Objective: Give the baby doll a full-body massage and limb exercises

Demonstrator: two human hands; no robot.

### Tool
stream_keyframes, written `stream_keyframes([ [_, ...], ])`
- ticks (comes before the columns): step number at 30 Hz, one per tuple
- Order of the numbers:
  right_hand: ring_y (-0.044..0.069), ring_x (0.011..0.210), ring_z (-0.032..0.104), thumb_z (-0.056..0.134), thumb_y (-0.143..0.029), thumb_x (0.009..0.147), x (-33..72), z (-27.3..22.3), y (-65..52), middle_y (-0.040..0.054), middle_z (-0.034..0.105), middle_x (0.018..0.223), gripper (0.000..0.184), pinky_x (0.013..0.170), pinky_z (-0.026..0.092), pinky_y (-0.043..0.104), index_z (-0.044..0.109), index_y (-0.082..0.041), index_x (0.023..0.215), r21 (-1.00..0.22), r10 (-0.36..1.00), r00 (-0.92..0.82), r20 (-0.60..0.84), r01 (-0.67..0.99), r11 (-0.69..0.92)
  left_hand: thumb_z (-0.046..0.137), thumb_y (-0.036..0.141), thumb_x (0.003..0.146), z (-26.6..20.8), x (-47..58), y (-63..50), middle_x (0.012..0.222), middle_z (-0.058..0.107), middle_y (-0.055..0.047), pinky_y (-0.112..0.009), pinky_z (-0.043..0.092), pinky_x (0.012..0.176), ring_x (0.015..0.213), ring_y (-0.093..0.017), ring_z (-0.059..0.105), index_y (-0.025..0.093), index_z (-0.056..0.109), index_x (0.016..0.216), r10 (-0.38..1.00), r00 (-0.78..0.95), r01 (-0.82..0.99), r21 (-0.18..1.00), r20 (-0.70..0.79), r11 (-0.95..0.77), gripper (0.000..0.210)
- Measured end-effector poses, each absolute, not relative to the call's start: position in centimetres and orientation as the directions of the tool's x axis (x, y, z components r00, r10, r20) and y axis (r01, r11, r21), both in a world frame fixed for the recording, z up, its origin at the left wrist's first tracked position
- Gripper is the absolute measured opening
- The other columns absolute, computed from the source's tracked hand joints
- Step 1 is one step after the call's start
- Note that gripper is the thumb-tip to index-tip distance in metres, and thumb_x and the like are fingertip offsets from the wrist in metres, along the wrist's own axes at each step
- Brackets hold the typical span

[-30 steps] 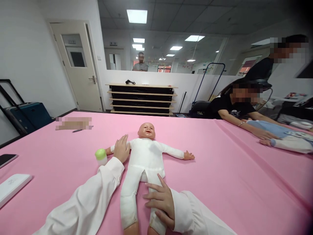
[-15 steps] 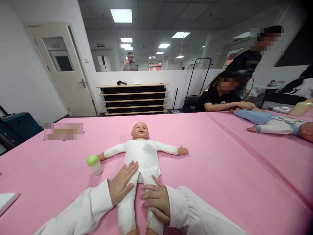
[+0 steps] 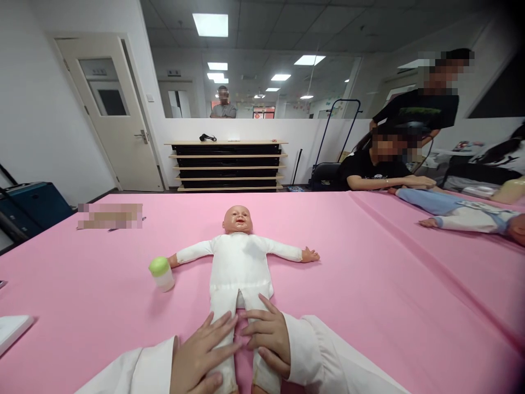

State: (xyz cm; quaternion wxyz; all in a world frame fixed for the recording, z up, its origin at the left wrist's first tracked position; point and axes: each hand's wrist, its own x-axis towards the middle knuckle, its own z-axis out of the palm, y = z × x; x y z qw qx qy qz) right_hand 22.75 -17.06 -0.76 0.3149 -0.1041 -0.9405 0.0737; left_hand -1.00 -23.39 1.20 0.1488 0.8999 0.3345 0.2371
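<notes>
A baby doll [image 3: 241,262] with a white cloth body lies face up on the pink tabletop [image 3: 369,284], its arms spread and its head pointing away from me. Fingers extended, my left hand [image 3: 203,353] rests over the doll's leg on the left. Over the other leg lies my right hand [image 3: 268,335], its fingers slightly spread. Neither hand grips anything. A small clear bottle with a green cap [image 3: 162,273] stands beside the doll's hand on the left.
A second doll in blue and white [image 3: 455,208] lies at the far right, touched by a seated person [image 3: 369,167]. Another person [image 3: 430,104] stands behind. A white object [image 3: 14,331] sits at the left edge, and a blurred-out item [image 3: 110,216] lies farther back.
My left hand has slid from the doll's hip down along its leg, towards me. My right hand stays on the other leg. The view has shifted slightly.
</notes>
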Motion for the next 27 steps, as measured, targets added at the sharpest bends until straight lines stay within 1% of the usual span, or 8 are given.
stream_keyframes([
  [3,0.015,0.121,0.043,0.035,-0.026,0.081,23.2,0.3,-17.4,-0.0013,0.066,0.101,0.027,0.111,-0.007,0.038,0.061,-0.022,0.087,-0.252,0.286,-0.838,0.466,0.185,0.95,0.031,0.038,0.091,3.0,-1.3,-23.4,0.103,0.067,-0.002,-0.036,0.037,0.1,0.106,-0.018,0.058,0.031,0.059,0.111,0.612,0.701,0.289,0.639,0.365,-0.712,0.036],
  [5,0.016,0.121,0.042,0.034,-0.026,0.083,23.5,1.1,-17.6,-0.0003,0.065,0.104,0.029,0.111,-0.005,0.04,0.062,-0.022,0.091,-0.287,0.306,-0.857,0.414,0.197,0.938,0.031,0.031,0.092,4.5,-1.5,-22.9,0.075,0.071,0.0,-0.026,0.048,0.083,0.075,-0.012,0.067,0.026,0.064,0.101,0.663,0.618,0.143,0.768,0.424,-0.624,0.035],
  [7,0.016,0.122,0.042,0.034,-0.027,0.084,23.8,1.7,-17.7,0.0005,0.065,0.107,0.03,0.111,-0.004,0.04,0.061,-0.022,0.097,-0.307,0.312,-0.865,0.393,0.197,0.931,0.033,0.027,0.092,5.9,-1.6,-22.1,0.07,0.07,-0.001,-0.022,0.051,0.071,0.065,-0.011,0.065,0.022,0.065,0.096,0.743,0.471,0.098,0.809,0.475,-0.579,0.033],
  [10,0.016,0.125,0.039,0.033,-0.03,0.087,24.1,2.2,-17.7,0.0038,0.059,0.118,0.035,0.112,0.001,0.04,0.056,-0.021,0.111,-0.299,0.325,-0.853,0.409,0.211,0.93,0.038,0.028,0.09,6.5,-1.4,-20.5,0.102,0.067,-0.005,-0.03,0.047,0.086,0.097,-0.018,0.061,0.021,0.062,0.106,0.766,0.355,0.21,0.753,0.536,-0.624,0.03],
  [14,0.019,0.133,0.024,0.025,-0.038,0.091,24.2,1.9,-17.4,0.0086,0.035,0.14,0.047,0.111,0.009,0.043,0.037,-0.018,0.132,-0.26,0.406,-0.799,0.444,0.318,0.912,0.037,0.038,0.089,4.3,-0.4,-18.9,0.143,0.031,-0.006,-0.041,0.027,0.107,0.132,-0.023,0.027,0.024,0.028,0.138,0.73,0.405,0.419,0.598,0.55,-0.683,0.052],
  [17,0.021,0.135,0.016,0.022,-0.044,0.091,23.9,1.4,-17.2,0.0099,0.026,0.144,0.055,0.11,0.011,0.047,0.025,-0.017,0.138,-0.252,0.48,-0.776,0.409,0.41,0.877,0.028,0.042,0.091,2.0,0.4,-18.6,0.145,0.024,-0.006,-0.048,0.015,0.109,0.135,-0.024,0.019,0.025,0.016,0.141,0.704,0.499,0.532,0.463,0.505,-0.709,0.055],
  [21,0.02,0.136,0.014,0.025,-0.046,0.09,23.5,1.0,-17.1,0.0049,0.027,0.144,0.051,0.109,0.012,0.049,0.032,-0.025,0.135,-0.225,0.517,-0.79,0.331,0.465,0.856,0.021,0.043,0.092,0.7,0.5,-18.9,0.142,0.032,-0.004,-0.053,0.013,0.107,0.134,-0.023,0.022,0.028,0.023,0.139,0.64,0.612,0.558,0.32,0.465,-0.766,0.05],
  [27,0.02,0.136,0.013,0.025,-0.045,0.09,23.6,1.0,-17.3,0.0041,0.025,0.145,0.048,0.109,0.009,0.048,0.037,-0.026,0.132,-0.208,0.485,-0.808,0.334,0.439,0.874,0.027,0.042,0.09,1.0,0.2,-19.4,0.141,0.035,-0.005,-0.05,0.019,0.107,0.132,-0.024,0.026,0.028,0.036,0.133,0.619,0.606,0.555,0.293,0.499,-0.779,0.046],
])
